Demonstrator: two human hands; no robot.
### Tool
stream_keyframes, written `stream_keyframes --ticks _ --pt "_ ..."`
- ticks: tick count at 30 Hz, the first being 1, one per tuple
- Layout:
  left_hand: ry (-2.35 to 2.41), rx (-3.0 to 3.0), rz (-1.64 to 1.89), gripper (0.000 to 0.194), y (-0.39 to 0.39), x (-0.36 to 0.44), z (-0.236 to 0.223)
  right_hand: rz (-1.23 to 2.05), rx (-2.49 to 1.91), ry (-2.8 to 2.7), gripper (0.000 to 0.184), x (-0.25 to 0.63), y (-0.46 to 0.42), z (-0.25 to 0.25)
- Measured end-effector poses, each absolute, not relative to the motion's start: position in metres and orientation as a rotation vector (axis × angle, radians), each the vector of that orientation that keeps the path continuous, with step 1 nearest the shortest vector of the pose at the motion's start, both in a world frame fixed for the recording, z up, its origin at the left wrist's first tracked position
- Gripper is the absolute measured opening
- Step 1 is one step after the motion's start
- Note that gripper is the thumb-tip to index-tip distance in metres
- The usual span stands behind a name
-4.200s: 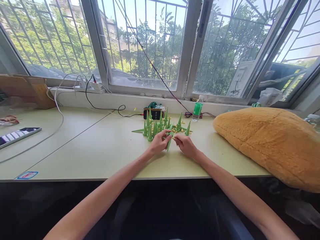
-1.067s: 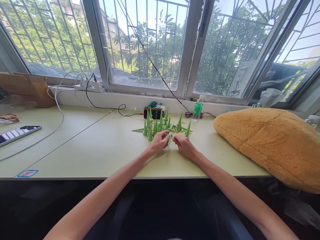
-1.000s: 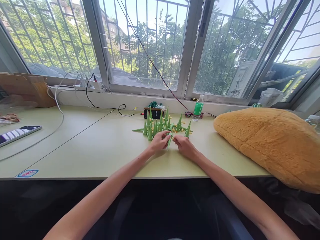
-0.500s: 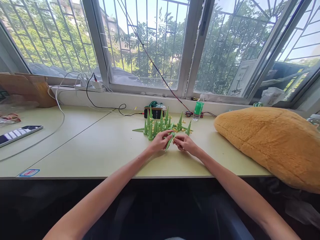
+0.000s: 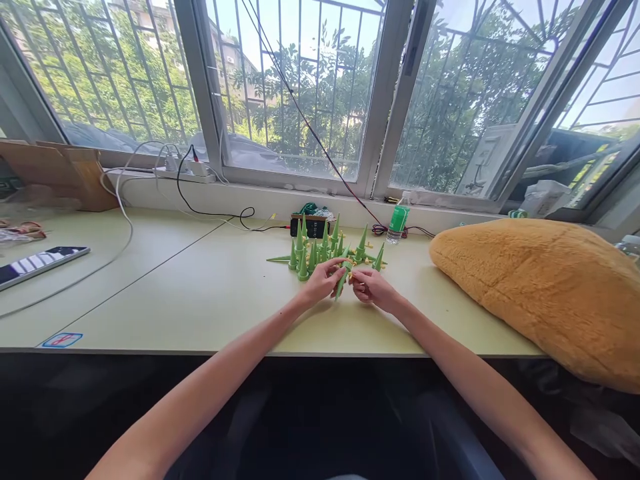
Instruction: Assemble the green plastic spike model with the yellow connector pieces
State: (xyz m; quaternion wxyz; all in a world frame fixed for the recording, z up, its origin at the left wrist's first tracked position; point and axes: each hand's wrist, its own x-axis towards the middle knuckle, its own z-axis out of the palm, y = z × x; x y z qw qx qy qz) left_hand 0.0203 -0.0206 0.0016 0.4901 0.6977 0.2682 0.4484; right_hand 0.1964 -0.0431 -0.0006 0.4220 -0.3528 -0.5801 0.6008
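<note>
My left hand (image 5: 320,285) is closed round a green plastic watering spike (image 5: 341,288), which tilts with its point down toward me. On the spike's right side, the fingertips of my right hand (image 5: 376,291) pinch together at a small yellow part, apparently its valve; the fingers partly hide it. Just beyond both hands, a cluster of similar green spikes (image 5: 303,267) with small yellow valves stands on the table. Most of these are upright, and a few lie on their sides.
Behind the spikes a black phone (image 5: 313,229) leans upright with a cable plugged in. A green-labelled bottle (image 5: 398,220) stands near the sill. At right lies a large orange plush cushion (image 5: 540,293); another phone (image 5: 40,265) and a white cable lie on the table (image 5: 165,300) at left.
The view has shifted slightly. My left hand keeps its hold on the spike, and my right fingers have moved a little at its side.
</note>
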Motion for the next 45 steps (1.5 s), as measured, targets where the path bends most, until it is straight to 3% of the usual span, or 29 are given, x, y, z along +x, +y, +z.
stream_keyframes --ticks 7,14,21,29,36,40,45 --pt "0.77 1.576 1.124 0.045 -0.022 0.021 0.004 0.552 -0.989 -1.875 0.037 0.192 -0.045 -0.008" --pt "0.775 1.609 1.051 0.045 -0.02 0.02 0.001 0.282 -1.023 -2.004 0.037 0.195 -0.045 -0.012" --pt "0.732 1.717 0.986 0.044 -0.019 0.018 -0.001 0.303 -1.088 -1.894 0.044 0.193 -0.04 -0.016" --pt "0.669 1.779 1.036 0.045 -0.024 0.022 -0.002 1.118 -1.049 -1.431 0.051 0.186 -0.042 -0.012" --pt "0.669 1.891 1.063 0.039 -0.025 0.022 -0.003 1.445 -1.036 -1.265 0.044 0.188 -0.041 -0.007" --pt "0.674 1.86 1.093 0.037 -0.024 0.023 -0.003 1.339 -1.034 -1.297 0.044 0.186 -0.039 -0.01" --pt "0.711 1.735 1.156 0.038 -0.023 0.022 0.001 0.858 -1.052 -1.481 0.041 0.184 -0.041 -0.011"
